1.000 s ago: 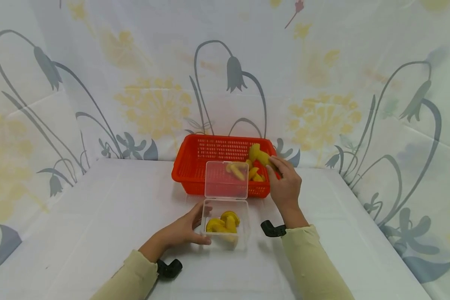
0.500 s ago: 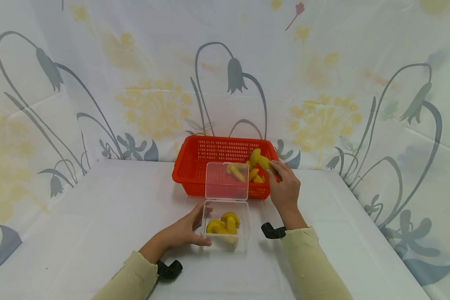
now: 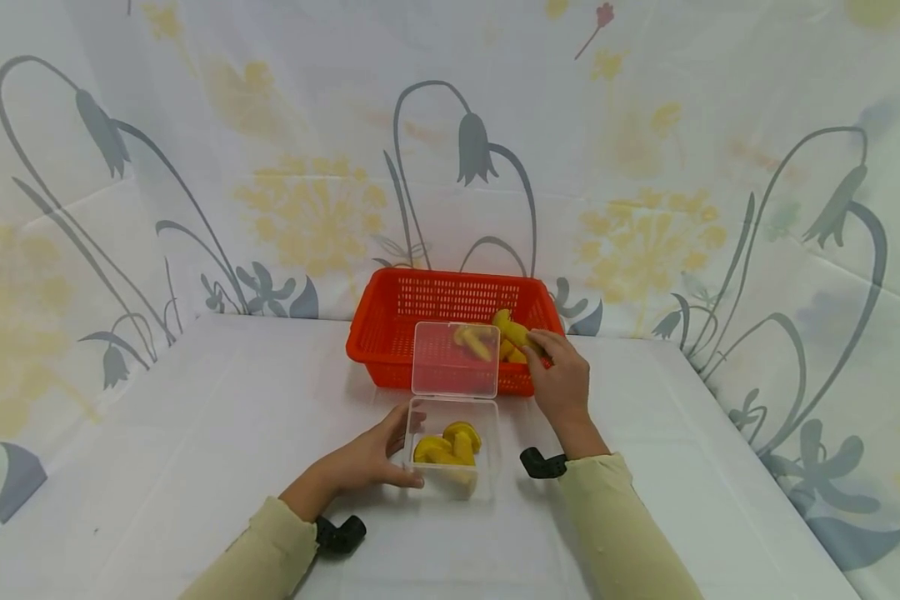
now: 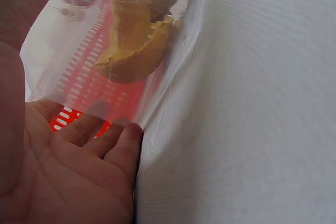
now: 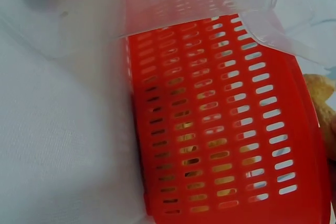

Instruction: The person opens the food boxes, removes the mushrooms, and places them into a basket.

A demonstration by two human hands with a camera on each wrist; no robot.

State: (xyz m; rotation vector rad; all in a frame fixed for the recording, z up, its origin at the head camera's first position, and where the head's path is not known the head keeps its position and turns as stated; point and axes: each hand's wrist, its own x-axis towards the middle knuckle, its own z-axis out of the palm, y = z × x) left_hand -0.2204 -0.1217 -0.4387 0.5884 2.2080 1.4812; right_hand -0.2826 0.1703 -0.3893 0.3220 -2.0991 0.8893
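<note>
My right hand point(image 3: 562, 383) pinches the stem end of a yellow mushroom point(image 3: 512, 328) over the right side of the red basket point(image 3: 382, 373). In the right wrist view that mushroom point(image 5: 318, 94) shows past the basket rim at the right edge. At the front, my left hand point(image 3: 366, 460) grips the left side of a clear plastic box point(image 3: 489, 425), thumb at its near corner and fingers behind. The box's hinged lid point(image 3: 453, 379) stands up, overlapping the basket. Inside the box lie yellow mushrooms point(image 3: 462, 446); one mushroom point(image 4: 134, 59) shows through its wall in the left wrist view.
More yellow mushrooms point(image 3: 513, 353) lie in the basket's right part, some seen through the lid. A white cloth point(image 3: 217, 433) covers the table. Behind the basket rises a floral curtain point(image 3: 307, 125). A black wrist device point(image 3: 543, 463) sits on each wrist.
My right hand has moved slightly down and left in the head view, carrying the mushroom lower against the basket. The left hand and the box have stayed in place.
</note>
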